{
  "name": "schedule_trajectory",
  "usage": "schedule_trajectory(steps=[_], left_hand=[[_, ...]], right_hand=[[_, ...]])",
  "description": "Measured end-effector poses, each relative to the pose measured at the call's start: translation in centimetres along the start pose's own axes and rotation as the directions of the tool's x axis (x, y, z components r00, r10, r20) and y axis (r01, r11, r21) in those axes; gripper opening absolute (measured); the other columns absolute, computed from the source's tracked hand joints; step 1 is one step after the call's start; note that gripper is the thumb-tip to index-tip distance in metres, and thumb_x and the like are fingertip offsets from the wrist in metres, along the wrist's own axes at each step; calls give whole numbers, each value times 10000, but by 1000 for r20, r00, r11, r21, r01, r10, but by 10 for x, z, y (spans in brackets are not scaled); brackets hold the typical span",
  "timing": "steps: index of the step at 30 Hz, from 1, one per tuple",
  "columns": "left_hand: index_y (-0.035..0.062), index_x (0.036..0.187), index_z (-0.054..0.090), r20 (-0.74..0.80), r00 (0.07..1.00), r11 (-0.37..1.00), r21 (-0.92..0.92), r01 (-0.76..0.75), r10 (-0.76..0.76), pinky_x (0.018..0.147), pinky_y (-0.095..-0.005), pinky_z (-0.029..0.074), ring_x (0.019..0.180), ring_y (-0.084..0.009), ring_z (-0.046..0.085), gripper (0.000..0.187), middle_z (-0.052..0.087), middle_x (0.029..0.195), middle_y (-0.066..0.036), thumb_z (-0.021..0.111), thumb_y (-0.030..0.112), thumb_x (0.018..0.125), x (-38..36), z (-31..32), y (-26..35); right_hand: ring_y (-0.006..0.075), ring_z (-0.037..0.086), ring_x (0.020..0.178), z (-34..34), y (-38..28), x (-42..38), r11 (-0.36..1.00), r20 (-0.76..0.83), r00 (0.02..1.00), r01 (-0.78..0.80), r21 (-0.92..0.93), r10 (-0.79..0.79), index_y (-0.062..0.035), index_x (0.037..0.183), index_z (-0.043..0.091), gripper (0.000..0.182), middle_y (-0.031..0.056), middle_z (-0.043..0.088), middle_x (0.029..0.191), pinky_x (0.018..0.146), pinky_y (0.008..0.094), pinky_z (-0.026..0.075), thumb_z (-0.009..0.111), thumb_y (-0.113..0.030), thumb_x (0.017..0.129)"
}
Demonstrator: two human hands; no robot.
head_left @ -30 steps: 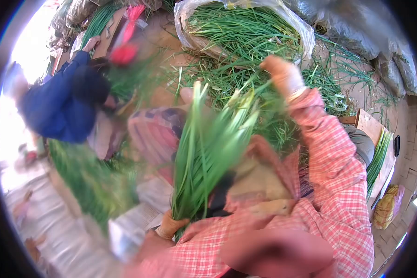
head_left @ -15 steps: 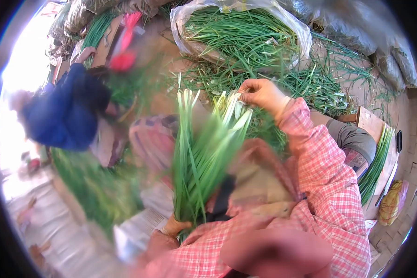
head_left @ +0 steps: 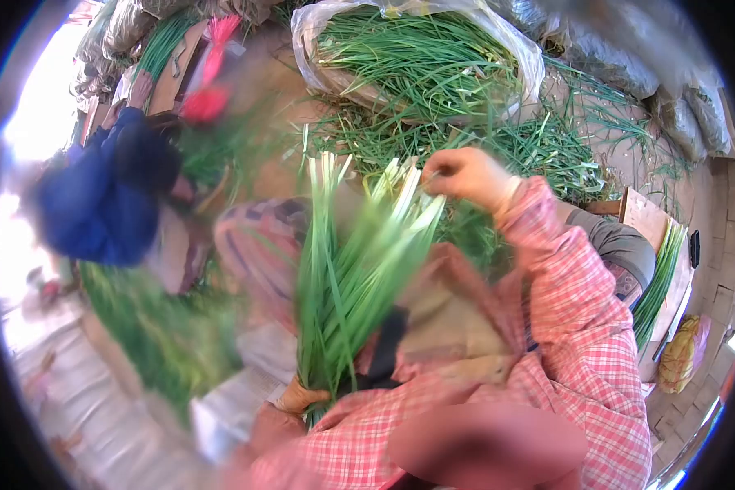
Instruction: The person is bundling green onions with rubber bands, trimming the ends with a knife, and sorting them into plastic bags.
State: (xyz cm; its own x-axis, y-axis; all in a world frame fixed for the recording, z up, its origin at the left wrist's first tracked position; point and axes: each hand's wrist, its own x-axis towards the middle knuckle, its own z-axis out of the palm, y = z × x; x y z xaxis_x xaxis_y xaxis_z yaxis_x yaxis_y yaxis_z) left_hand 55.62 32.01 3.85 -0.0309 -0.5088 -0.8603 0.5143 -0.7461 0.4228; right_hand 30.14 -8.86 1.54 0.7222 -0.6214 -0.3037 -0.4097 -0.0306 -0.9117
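A bunch of garlic chives [head_left: 331, 278] stands tilted in front of my body, pale root ends up and green leaves down. My left hand [head_left: 300, 398] is wrapped round its leafy lower part. At the top, the stalks fan into two clumps with white ends [head_left: 404, 184]. My right hand [head_left: 469, 175] is closed in a pinch beside the right clump, its fingertips close to the outermost white stalk. Whatever lies between those fingertips is too small to make out.
Ahead lies an open plastic sack [head_left: 531, 73] full of chives, with loose leaves [head_left: 547, 155] scattered around it. To the right, more chives [head_left: 661, 278] rest on a board [head_left: 641, 216]. A person in blue [head_left: 98, 196] works at the left, near pink ties [head_left: 220, 49].
My right hand has shifted slightly right and down, away from the white ends. My left hand keeps its hold on the bunch. The view has turned a little.
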Motion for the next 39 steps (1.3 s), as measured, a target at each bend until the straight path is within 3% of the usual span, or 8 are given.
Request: schedule_trajectory(steps=[7,11,15,18,21,24,36,39], left_hand=[[46,1122,533,21,999,997,62,40,-41,627,-266,462,802,-125,564,568,605,966,-23,749,1,598,7,-10,-12],[57,1093,546,28,998,994,98,57,-60,517,-234,417,701,-105,547,532,605,881,-11,743,1,601,4,-15,-11],[67,1093,548,47,998,997,77,24,-28,514,-231,417,681,-104,550,544,609,856,-10,760,2,596,9,-8,3],[73,1109,541,70,995,994,84,67,-73,516,-234,421,685,-101,551,565,612,878,-13,770,1,598,11,-9,12],[77,1133,531,93,990,984,153,91,-106,540,-243,441,728,-102,559,582,613,924,-17,766,-13,608,9,-28,11],[78,1152,525,54,994,986,142,86,-94,576,-244,462,775,-104,570,585,617,952,-19,751,-35,624,3,-10,23],[56,1108,563,-21,986,961,222,164,-163,605,-230,474,770,-104,582,517,627,950,-23,748,-37,635,1,-8,28],[55,1100,568,-17,991,976,172,131,-130,596,-229,471,759,-102,580,506,628,942,-21,748,-33,636,1,-5,23]], right_hand=[[58,505,575,-52,28,-10,980,-361,922,-81,180,142,-102,822,631,110,-11,599,719,475,195,394,640,-190,757],[218,609,736,-152,104,-37,814,-895,444,-506,-285,-37,-144,896,647,191,50,649,880,668,321,485,644,-126,706],[183,572,923,-130,109,-19,722,-586,780,-273,-635,-221,-138,1072,607,344,79,586,1050,837,281,440,644,-131,730],[147,550,876,-41,23,24,987,-79,990,-107,120,117,-164,1199,523,395,49,529,1173,772,263,458,595,-190,811],[150,580,739,1,49,66,971,399,888,237,34,-230,-124,1080,607,323,45,607,1020,725,271,465,624,-145,758],[161,580,718,4,23,48,993,404,914,-68,100,22,-76,971,637,257,54,633,899,703,276,456,632,-85,714],[143,558,651,-99,56,-18,922,-387,922,-124,-367,-30,-40,783,629,185,81,595,680,626,296,454,662,-216,738],[342,567,668,-190,106,-63,309,-680,723,-624,-718,-120,-37,702,556,249,176,582,705,617,423,439,677,-254,697]])
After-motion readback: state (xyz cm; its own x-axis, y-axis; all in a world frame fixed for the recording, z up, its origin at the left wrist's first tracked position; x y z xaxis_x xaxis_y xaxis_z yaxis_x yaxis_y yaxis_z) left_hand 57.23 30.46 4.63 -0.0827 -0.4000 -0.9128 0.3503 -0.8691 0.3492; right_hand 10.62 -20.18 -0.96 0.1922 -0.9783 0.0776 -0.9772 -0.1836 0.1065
